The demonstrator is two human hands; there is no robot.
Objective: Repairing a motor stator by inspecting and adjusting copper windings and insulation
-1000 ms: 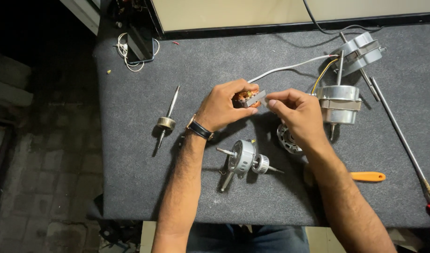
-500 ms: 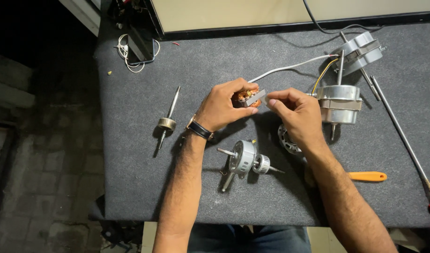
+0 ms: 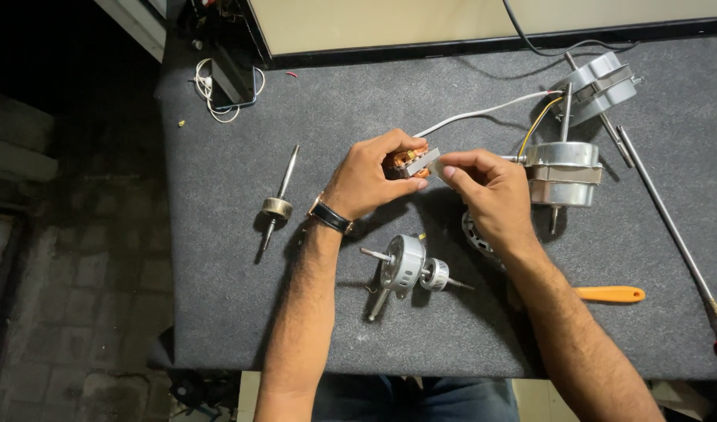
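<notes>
Head view: both hands unmoved, left hand (image 3: pixel 366 180) fingers gripping the copper-wound stator (image 3: pixel 409 160), right hand (image 3: pixel 487 187) fingers pinching its 3 o'clock edge

motor part (image 3: pixel 412 161) mostly hidden by fingers (image 3: pixel 390 144), red-handled screwdriver (image 3: pixel 675 234) cut off

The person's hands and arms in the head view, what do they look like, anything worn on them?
Both forearms are bare, with no sleeves or gloves. The left hand has a wristwatch with a dark strap at its wrist. The right hand wears nothing visible.
</notes>
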